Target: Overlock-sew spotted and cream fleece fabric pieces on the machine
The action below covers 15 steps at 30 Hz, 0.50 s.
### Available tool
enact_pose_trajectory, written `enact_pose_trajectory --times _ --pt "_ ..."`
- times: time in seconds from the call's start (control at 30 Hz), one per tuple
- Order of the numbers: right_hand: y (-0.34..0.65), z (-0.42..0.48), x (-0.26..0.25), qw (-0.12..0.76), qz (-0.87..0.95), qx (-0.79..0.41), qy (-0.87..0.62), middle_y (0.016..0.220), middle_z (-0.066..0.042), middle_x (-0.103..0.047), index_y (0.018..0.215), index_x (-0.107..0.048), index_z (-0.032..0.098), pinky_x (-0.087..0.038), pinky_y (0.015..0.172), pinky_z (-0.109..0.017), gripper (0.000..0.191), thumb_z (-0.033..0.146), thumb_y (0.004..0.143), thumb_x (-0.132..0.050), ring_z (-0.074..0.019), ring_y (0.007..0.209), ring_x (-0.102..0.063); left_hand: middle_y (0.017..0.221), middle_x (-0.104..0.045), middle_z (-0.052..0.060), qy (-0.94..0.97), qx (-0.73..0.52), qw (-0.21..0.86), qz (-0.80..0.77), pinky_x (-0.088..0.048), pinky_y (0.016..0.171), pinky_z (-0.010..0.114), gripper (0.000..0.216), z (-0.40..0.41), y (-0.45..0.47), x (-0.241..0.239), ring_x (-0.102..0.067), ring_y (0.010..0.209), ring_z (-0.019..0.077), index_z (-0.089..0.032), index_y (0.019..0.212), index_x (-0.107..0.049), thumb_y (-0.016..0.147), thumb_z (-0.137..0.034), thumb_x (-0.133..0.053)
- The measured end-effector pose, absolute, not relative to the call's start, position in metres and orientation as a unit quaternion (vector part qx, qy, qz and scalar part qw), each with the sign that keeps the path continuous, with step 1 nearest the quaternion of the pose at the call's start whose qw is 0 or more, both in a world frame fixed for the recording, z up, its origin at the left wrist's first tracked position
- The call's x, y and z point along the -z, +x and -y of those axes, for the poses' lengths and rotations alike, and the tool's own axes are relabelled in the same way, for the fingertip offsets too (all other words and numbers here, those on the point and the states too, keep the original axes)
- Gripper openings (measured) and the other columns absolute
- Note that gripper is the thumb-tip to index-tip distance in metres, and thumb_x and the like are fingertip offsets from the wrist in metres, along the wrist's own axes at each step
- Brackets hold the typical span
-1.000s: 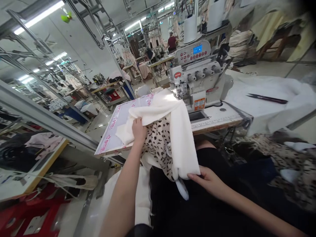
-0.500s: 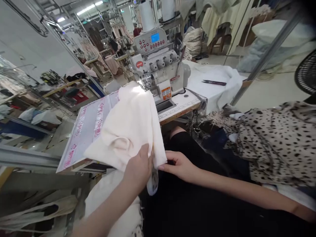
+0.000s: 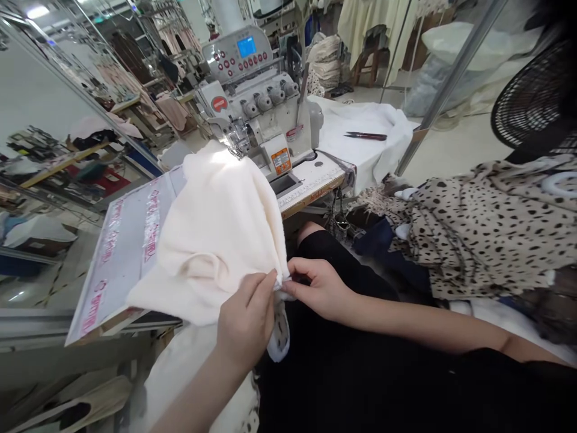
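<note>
A cream fleece garment [image 3: 216, 234] lies draped from the overlock sewing machine [image 3: 256, 114] across the table extension [image 3: 112, 252] down toward my lap. My left hand [image 3: 246, 322] grips its lower corner from the left, fingers closed on the cloth. My right hand [image 3: 315, 288] pinches the same corner from the right, thumb and fingers together on the edge. A bit of spotted lining [image 3: 279, 340] hangs below my hands. The far end of the garment sits under the machine's presser foot.
A pile of leopard-spotted fabric [image 3: 487, 228] lies at my right. Thread snips [image 3: 366, 136] rest on white cloth [image 3: 360, 129] beside the machine. A black fan [image 3: 536, 96] stands at the far right. Other sewing stations fill the background at left.
My left hand has slid from the top of the garment down to its lower corner. My right hand has come up to meet it, and the view has swung right.
</note>
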State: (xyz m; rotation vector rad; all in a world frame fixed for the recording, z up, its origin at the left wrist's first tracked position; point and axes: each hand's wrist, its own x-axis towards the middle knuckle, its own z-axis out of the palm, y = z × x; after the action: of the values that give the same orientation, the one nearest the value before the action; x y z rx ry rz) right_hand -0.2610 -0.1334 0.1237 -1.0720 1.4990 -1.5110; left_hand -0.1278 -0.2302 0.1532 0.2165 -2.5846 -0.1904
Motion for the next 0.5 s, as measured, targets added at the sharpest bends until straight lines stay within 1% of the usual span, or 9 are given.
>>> enact_pose_trajectory --times 0.07,0.17,0.27,0.5 --pt "-0.2616 0.1323 -0.1244 0.373 -0.582 0.588 -0.421 0.065 0.001 -0.051 0.071 -0.055 0.013 -0.04 0.058 -0.02 0.023 0.034 0.079 -0.056 -0.0089 0.062 -0.045 0.091 -0.057 0.007 0.081 0.076 0.269 0.957 -0.048 0.07 0.02 0.033 0.2299 -0.1272 -0.152 -0.056 0.082 0.0118 -0.014 0.11 -0.05 0.079 -0.004 -0.049" --pt "-0.2617 0.1307 -0.1235 0.37 -0.584 0.586 -0.424 0.065 0.001 -0.052 0.072 -0.055 0.013 -0.04 0.059 -0.019 0.017 0.027 0.08 -0.053 -0.0084 0.062 -0.046 0.091 -0.058 0.004 0.091 0.106 0.274 0.951 -0.047 0.074 0.019 0.033 0.2297 -0.1264 -0.1531 -0.057 0.081 0.0098 -0.017 0.109 -0.052 0.078 -0.005 -0.052" --pt "-0.2628 0.1316 -0.1218 0.363 -0.595 0.578 -0.425 0.064 0.002 -0.051 0.072 -0.055 0.013 -0.039 0.057 -0.018 0.013 0.022 0.079 -0.05 -0.0084 0.061 -0.046 0.088 -0.06 0.003 0.087 0.109 0.277 0.951 -0.048 0.073 0.02 0.032 0.2295 -0.1278 -0.1548 -0.057 0.078 0.0097 -0.019 0.108 -0.053 0.079 -0.007 -0.053" --pt "-0.2658 0.134 -0.1215 0.36 -0.601 0.574 -0.424 0.061 0.002 -0.049 0.069 -0.054 0.013 -0.037 0.054 -0.017 0.01 0.015 0.077 -0.048 -0.0076 0.058 -0.044 0.086 -0.06 0.005 0.066 0.079 0.264 0.959 -0.049 0.069 0.023 0.037 0.2292 -0.1323 -0.1484 -0.057 0.075 0.012 -0.016 0.112 -0.052 0.076 -0.005 -0.056"
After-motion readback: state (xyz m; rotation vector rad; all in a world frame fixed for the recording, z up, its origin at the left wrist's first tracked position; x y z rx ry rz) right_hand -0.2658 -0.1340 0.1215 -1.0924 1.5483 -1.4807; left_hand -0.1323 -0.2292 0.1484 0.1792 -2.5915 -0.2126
